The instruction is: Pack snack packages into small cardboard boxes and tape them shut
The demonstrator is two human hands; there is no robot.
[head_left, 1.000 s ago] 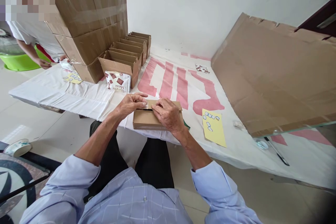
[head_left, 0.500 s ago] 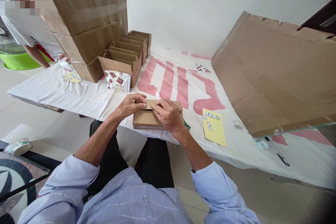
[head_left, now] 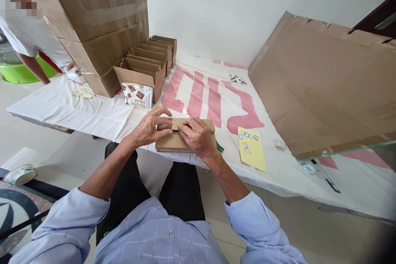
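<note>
A small cardboard box [head_left: 170,144] lies at the table's near edge, its top flaps brought together with a narrow dark gap between them. My left hand [head_left: 151,127] is at the box's left end, thumb and fingers apart, fingertips at the flaps. My right hand [head_left: 198,137] has bent fingers pressed together on the flap edge near the middle. What its fingertips pinch is partly hidden. A green piece [head_left: 220,147] pokes out beside the box's right end.
Open cardboard boxes [head_left: 140,76] stand in a row, with a printed pouch [head_left: 137,95] in front. Large stacked cartons [head_left: 93,29] rise behind them. A yellow sheet [head_left: 252,152], a pen [head_left: 326,177] and a big cardboard panel [head_left: 321,90] are at right. Another person's hand [head_left: 71,66] is at far left.
My left hand's thumb and fingers have spread apart from their earlier pinch at the flap. My right hand stays on the box, shifted very slightly.
</note>
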